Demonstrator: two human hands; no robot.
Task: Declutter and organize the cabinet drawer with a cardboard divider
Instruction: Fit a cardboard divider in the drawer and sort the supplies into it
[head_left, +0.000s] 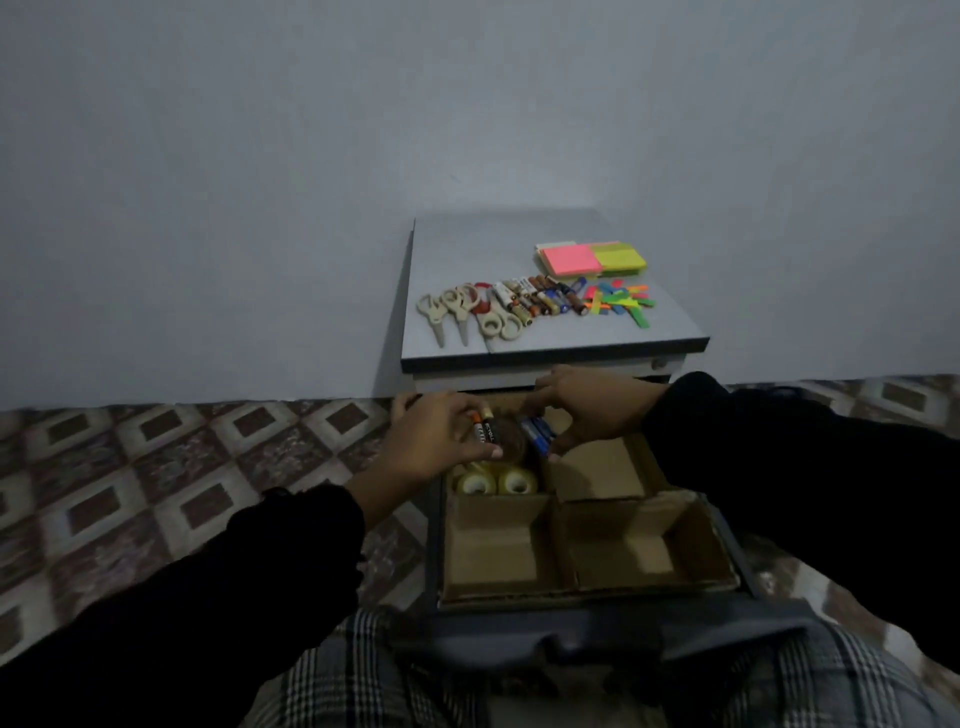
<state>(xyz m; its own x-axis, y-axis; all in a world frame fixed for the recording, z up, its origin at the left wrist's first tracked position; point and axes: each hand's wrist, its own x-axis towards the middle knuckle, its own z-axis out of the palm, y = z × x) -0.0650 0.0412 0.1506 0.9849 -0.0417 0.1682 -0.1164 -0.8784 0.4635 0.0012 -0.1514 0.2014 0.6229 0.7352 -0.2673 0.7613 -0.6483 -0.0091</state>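
Note:
The open drawer (587, 623) holds a cardboard divider (556, 540) with several compartments. Clear tape rolls (496, 482) lie in the far-left compartment. My left hand (436, 441) pinches black and orange batteries (485, 431) above the drawer's far end. My right hand (592, 410) grips blue batteries (537, 434) just to the right of them. The near compartments show bare cardboard.
On the grey cabinet top (550, 332) lie several scissors (467, 312), a row of batteries (540, 301), coloured sticky flags (618, 304) and pink and yellow note pads (592, 258). A wall stands behind, patterned floor tiles (182, 457) spread left.

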